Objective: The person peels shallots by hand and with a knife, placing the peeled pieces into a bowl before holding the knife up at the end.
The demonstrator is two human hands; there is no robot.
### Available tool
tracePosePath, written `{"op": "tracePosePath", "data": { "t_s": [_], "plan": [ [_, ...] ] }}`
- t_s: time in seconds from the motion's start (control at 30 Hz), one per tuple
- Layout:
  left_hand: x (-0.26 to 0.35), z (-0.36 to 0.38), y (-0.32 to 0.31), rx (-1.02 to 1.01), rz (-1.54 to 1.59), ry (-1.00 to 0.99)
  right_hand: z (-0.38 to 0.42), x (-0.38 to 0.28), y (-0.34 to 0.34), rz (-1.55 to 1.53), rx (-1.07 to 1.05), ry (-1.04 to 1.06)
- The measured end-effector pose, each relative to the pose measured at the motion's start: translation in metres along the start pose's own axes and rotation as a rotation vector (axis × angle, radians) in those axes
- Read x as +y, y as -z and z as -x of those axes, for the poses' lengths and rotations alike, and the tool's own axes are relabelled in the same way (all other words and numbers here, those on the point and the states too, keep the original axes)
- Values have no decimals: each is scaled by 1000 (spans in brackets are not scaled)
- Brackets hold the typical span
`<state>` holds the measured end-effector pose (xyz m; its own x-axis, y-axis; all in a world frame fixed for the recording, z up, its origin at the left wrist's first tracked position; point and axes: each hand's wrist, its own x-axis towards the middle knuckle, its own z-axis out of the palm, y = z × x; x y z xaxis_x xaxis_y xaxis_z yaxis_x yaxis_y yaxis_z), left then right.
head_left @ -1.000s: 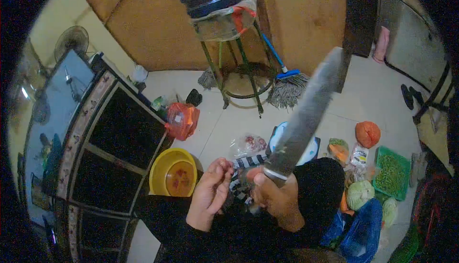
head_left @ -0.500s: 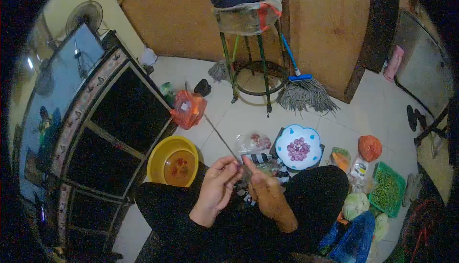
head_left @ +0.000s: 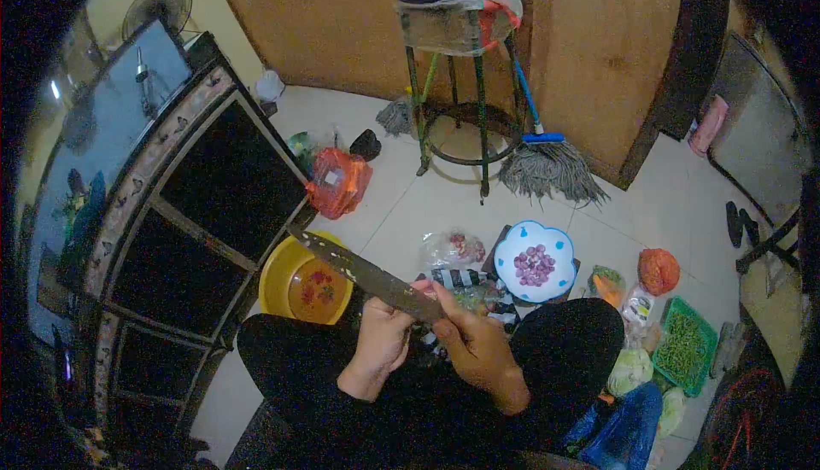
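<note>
A broad knife (head_left: 369,278), its dark blade marked with pale flecks, stretches from my right hand (head_left: 480,346) up and to the left. My right hand is closed at its near end; the handle is hidden in the fingers. Just below the blade my left hand (head_left: 382,338) is closed, its fingertips partly covered by the knife, so what it holds cannot be made out. Beyond the hands stands a white scalloped bowl (head_left: 511,275) of peeled shallots (head_left: 534,265). A clear plastic bag (head_left: 451,250) with reddish bulbs lies beside it.
A yellow basin (head_left: 278,291) holding water and reddish bits stands left. An orange-red bag (head_left: 340,184) lies by the dark cabinet (head_left: 224,163). On the right are a green basket (head_left: 686,344), cabbage (head_left: 630,371) and a blue bag (head_left: 628,426). A mop (head_left: 551,167) leans beside a metal stand (head_left: 481,120).
The knife has turned from edge-on to showing its broad side, its tip lower and further left. My left hand has come closer under the blade. The view has shifted slightly.
</note>
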<state>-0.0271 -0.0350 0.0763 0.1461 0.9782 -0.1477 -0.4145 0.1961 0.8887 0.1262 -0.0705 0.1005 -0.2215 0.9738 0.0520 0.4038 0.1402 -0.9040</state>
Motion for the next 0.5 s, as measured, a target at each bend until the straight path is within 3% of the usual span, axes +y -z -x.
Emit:
{"op": "tracePosePath", "data": {
  "t_s": [0.27, 0.5],
  "plan": [
    [4, 4, -7, 86, -142, -55, -3, 11, -13, -75, 57, 14],
    [-14, -2, 4, 48, -342, -236, -7, 27, -27, -129, 171, -9]
  ]
}}
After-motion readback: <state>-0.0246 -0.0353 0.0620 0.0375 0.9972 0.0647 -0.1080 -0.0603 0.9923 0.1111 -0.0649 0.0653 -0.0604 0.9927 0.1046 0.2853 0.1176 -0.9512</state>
